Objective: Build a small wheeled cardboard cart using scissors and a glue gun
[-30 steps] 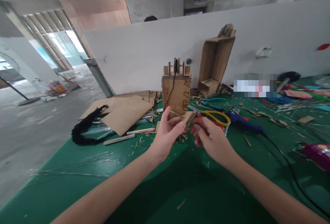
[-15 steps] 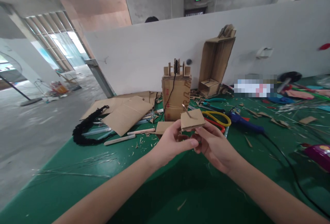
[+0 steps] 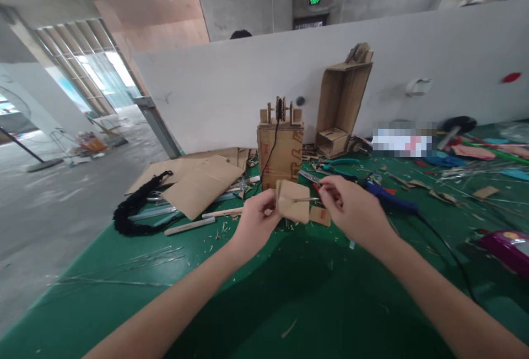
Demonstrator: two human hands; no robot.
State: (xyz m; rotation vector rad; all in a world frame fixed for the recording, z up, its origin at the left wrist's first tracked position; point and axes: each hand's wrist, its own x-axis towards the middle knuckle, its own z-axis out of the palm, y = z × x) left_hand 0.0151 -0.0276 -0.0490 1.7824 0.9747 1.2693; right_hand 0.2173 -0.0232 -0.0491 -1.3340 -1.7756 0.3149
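Note:
My left hand point(image 3: 256, 220) grips a small cardboard piece point(image 3: 292, 201) by its left edge and holds it upright above the green table point(image 3: 256, 304). A thin metal pin point(image 3: 306, 199) sticks out of the piece's face toward the right. My right hand point(image 3: 351, 207) pinches the outer end of that pin with its fingertips. Both hands hover in front of a cardboard box model point(image 3: 280, 147) with a black cord hanging down its front.
Flat cardboard sheets point(image 3: 198, 180) and a black braided cord point(image 3: 136, 207) lie to the left. Pliers, a blue glue gun point(image 3: 390, 198) with its cable, scraps and sticks litter the right side. A tall open cardboard box point(image 3: 345, 103) leans on the white partition.
The cardboard piece went from lying flat on my fingers to standing upright in my left hand. My right hand left its underside and took hold of the pin.

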